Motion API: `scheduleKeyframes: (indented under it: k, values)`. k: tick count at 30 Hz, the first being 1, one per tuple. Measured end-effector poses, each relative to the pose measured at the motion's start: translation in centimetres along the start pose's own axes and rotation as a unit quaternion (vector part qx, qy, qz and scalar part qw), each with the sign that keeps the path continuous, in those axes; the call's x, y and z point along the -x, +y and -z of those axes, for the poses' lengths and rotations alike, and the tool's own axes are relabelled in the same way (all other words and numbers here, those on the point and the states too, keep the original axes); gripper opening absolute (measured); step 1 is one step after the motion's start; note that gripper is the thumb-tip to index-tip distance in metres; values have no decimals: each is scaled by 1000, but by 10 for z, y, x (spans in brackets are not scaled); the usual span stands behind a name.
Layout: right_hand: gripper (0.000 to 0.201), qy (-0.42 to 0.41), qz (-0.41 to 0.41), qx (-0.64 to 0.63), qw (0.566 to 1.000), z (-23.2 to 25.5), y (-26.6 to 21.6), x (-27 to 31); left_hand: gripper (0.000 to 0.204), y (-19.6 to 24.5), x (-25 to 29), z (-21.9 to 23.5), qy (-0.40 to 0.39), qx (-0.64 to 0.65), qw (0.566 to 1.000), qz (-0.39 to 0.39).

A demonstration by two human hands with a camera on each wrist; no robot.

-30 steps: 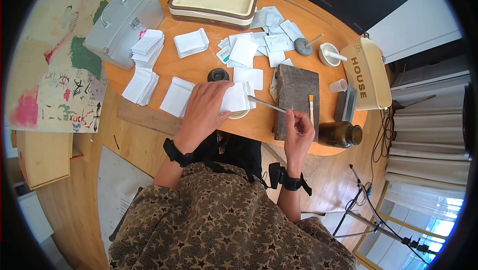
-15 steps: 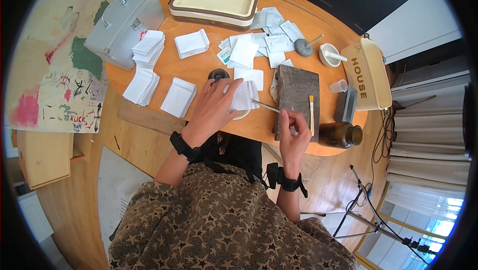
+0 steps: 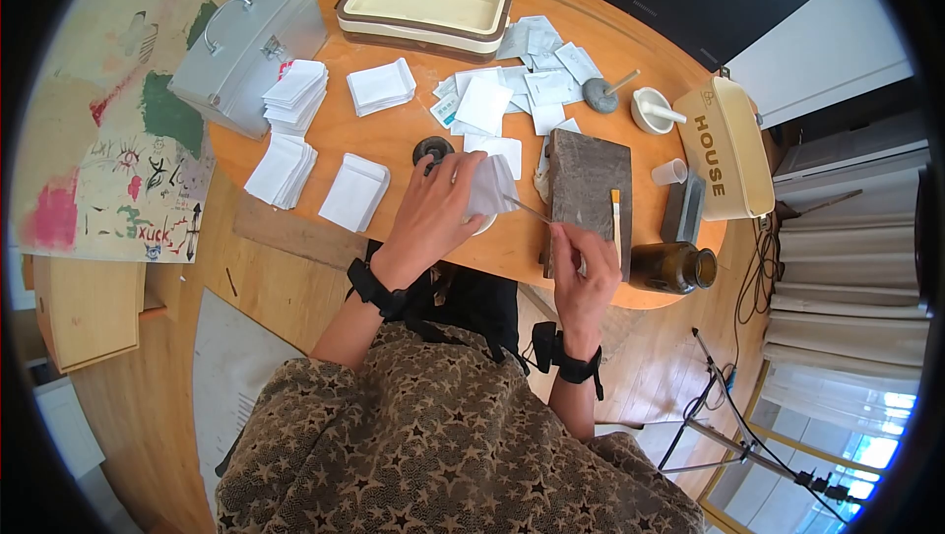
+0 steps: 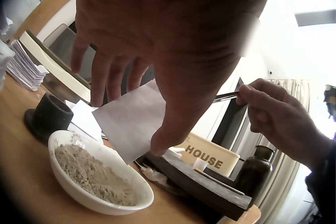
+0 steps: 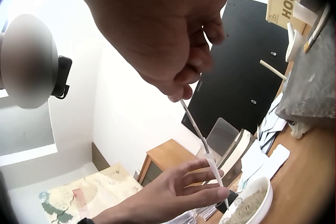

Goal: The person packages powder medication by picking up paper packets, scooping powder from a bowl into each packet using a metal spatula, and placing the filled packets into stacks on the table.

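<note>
In the head view, my left hand [image 3: 428, 214] pinches a small white paper packet [image 3: 492, 187] between thumb and fingers. The packet is tilted above a white bowl [image 4: 131, 207] of grey-beige powder [image 4: 89, 174], which the hand mostly hides in the head view. My right hand [image 3: 584, 278] grips a thin metal rod-like tool [image 5: 193, 121] by one end. Its far end reaches the packet's edge in the right wrist view, and I cannot tell whether it is inside. Just behind the bowl stands a short black flanged holder [image 4: 50, 116].
Stacks of white packets [image 3: 354, 191] lie left, printed sachets [image 3: 546, 86] behind. To the right are a dark slab [image 3: 586, 180] with a brush [image 3: 615, 224], a brown bottle [image 3: 661, 266], a plastic cup [image 3: 669, 172], a mortar [image 3: 645, 116] and a cream HOUSE box [image 3: 728, 155].
My left hand has moved right with the packet, away from the stack at the left that it overlapped. The packet has tilted more, and the tool's tip has shifted right with it.
</note>
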State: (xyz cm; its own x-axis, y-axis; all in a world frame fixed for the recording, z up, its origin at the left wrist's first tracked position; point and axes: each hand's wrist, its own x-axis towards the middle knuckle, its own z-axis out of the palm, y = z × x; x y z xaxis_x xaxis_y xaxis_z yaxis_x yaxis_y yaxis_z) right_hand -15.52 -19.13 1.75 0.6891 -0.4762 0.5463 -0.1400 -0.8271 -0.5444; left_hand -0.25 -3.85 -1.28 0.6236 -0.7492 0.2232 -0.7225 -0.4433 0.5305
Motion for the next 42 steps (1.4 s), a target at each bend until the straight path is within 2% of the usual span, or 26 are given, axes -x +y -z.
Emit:
scheduleKeyframes:
  k: [4, 6, 12, 17, 22, 24, 29, 42]
  values:
    - [4, 26, -23, -29, 999, 3, 3, 1, 77, -2, 0, 0, 9, -12, 1000, -1]
    - [5, 38, -106, -56, 992, 4, 4, 3, 78, -1, 0, 4, 4, -9, 1000, 8]
    - [13, 62, -188, -128, 972, 10, 1, -2, 82, -5, 2, 10, 11, -19, 999, 36]
    - [16, 59, -202, -125, 969, 10, 5, -1, 82, -7, 11, 32, 44, -60, 995, 60]
    - [17, 46, -232, -139, 962, 1, 10, 3, 82, -21, 31, 63, 40, -68, 980, 181]
    - [18, 14, -242, -135, 961, -4, 10, 3, 79, -31, 42, 67, 49, -91, 976, 190]
    - [18, -32, -255, -145, 956, -17, 15, 9, 77, -41, 56, 73, 33, -138, 950, 277]
    - [18, -57, -260, -147, 953, -25, 17, 13, 76, -56, 69, 65, -18, -160, 940, 301]
